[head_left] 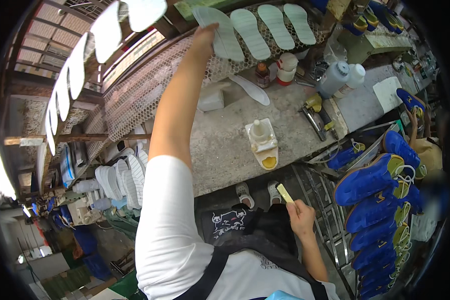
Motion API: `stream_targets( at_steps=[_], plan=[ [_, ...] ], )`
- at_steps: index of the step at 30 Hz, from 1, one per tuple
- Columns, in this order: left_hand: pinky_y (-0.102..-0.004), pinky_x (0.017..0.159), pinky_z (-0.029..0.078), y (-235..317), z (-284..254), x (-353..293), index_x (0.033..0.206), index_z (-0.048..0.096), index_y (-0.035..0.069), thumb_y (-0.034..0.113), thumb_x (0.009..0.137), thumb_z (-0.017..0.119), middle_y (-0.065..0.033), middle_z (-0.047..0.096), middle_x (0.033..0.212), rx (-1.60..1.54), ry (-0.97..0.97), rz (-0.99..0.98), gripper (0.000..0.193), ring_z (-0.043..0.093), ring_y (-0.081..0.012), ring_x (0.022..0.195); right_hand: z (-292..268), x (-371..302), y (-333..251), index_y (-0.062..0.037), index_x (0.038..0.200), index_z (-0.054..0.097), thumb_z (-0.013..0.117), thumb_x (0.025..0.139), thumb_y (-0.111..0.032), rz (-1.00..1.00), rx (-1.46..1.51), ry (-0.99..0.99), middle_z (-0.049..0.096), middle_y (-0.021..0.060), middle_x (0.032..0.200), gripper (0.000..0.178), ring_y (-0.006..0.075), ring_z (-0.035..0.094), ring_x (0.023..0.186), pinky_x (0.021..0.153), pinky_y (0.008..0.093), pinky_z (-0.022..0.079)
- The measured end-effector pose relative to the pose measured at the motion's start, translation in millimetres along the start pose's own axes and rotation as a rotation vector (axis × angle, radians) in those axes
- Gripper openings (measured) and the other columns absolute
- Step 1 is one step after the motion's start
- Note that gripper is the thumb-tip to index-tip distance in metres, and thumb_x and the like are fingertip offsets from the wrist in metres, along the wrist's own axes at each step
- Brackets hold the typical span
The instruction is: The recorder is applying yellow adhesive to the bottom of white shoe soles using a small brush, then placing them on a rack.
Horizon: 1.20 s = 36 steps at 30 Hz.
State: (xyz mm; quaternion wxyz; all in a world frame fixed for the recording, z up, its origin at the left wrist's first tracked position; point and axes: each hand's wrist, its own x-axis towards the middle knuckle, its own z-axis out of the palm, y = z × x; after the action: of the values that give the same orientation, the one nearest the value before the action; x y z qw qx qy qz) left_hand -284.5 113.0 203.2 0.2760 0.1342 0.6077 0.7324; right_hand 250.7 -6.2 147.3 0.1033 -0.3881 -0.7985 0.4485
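Observation:
My left hand (206, 38) reaches far up to a wire mesh rack and is closed on the edge of a white shoe sole (224, 36). Beside that sole, several more white ribbed soles (250, 35) lie in a row on the mesh. Near my body, at the bench's front edge, my right hand (301, 218) grips a short, flat, pale yellow stick (284, 193) with a dark tip, perhaps a brush. On the bench between my hands stands a whitish pot (260, 134) on a small tray, with a yellow patch (269, 162) at its near end.
The grey workbench (220, 150) carries bottles (333, 79), a red-and-white container (286, 69), a hammer (312, 121) and a loose white sole (251, 91). Blue shoes (367, 185) fill a rack at the right, with another person's hand (413, 120) beyond. More white soles (130, 175) are stacked left.

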Motion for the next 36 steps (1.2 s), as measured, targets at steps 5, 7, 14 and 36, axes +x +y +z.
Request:
stream_targets(
  at_steps=[5, 7, 14, 36],
  plan=[
    [-0.0402, 0.073, 0.049, -10.4, -10.6, 23.1, 0.116, 0.052, 0.002, 0.029, 0.086, 0.053, -0.0140, 0.060, 0.096, 0.619, 0.088, 0.351, 0.040, 0.059, -0.0251, 0.084, 1.7, 10.0, 16.4, -0.0034, 0.066, 0.050, 0.060, 0.084, -0.030, 0.089, -0.005, -0.056, 0.050, 0.0172, 0.055, 0.034, 0.0378, 0.054, 0.053, 0.047, 0.0414, 0.038],
    [-0.0426, 0.072, 0.046, 13.7, -61.0, 4.4, 0.120, 0.049, 0.003, 0.039, 0.089, 0.047, -0.0138, 0.057, 0.097, 0.628, 0.113, 0.412, 0.047, 0.055, -0.0264, 0.083, 7.7, 30.3, 16.3, -0.0031, 0.066, 0.048, 0.058, 0.085, -0.032, 0.052, -0.043, -0.108, 0.051, 0.0184, 0.056, 0.036, 0.0394, 0.053, 0.054, 0.047, 0.0438, 0.037],
    [-0.0363, 0.074, 0.052, -31.9, -107.2, -281.4, 0.117, 0.049, -0.004, 0.040, 0.091, 0.044, -0.0166, 0.063, 0.100, 0.015, 0.101, -0.275, 0.052, 0.064, -0.0244, 0.084, 52.0, 106.9, 89.9, -0.0065, 0.080, 0.063, 0.052, 0.085, -0.043, 0.060, -0.431, -0.395, 0.062, 0.0182, 0.073, 0.039, 0.0391, 0.060, 0.075, 0.064, 0.0476, 0.046],
    [-0.0344, 0.078, 0.052, -102.7, -153.6, -550.8, 0.121, 0.047, -0.002, 0.022, 0.091, 0.048, -0.0137, 0.061, 0.107, -0.559, 0.338, -0.293, 0.038, 0.062, -0.0213, 0.092, 125.0, 83.1, -127.8, -0.0074, 0.077, 0.067, 0.062, 0.079, -0.042, -0.645, -0.315, -1.133, 0.061, 0.0139, 0.064, 0.035, 0.0252, 0.059, 0.057, 0.057, 0.0337, 0.046]
  ],
)
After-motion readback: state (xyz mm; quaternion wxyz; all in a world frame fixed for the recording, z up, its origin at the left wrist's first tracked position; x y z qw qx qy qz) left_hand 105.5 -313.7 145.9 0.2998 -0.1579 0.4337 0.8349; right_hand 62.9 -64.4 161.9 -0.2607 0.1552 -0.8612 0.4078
